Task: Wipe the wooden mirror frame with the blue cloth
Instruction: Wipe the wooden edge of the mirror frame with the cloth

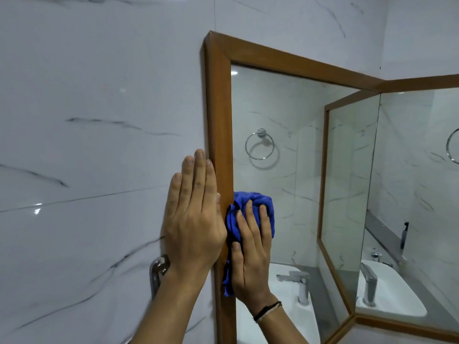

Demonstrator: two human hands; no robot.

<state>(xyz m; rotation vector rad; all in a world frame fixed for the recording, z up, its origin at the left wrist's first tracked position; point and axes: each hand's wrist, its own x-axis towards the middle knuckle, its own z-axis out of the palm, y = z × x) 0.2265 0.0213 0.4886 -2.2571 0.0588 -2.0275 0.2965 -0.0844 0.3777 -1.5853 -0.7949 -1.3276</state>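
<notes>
The blue cloth (250,214) is soft and light, bunched into a wad that gives under my palm, so I judge it wants flat pressure from the whole hand, not a pinch. My right hand (250,254) lies over it, fingers spread and pressing it against the inner edge of the wooden frame (221,120), where the left upright meets the glass (275,115); a tail of cloth hangs below my palm. My left hand (193,219) is open and flat, holding nothing, resting on the marble wall (99,120) with its edge touching the frame's outer side. The frame is stiff, smooth, mid-brown, with a mitred corner at the top. It looks slippery enough for the cloth to glide.
</notes>
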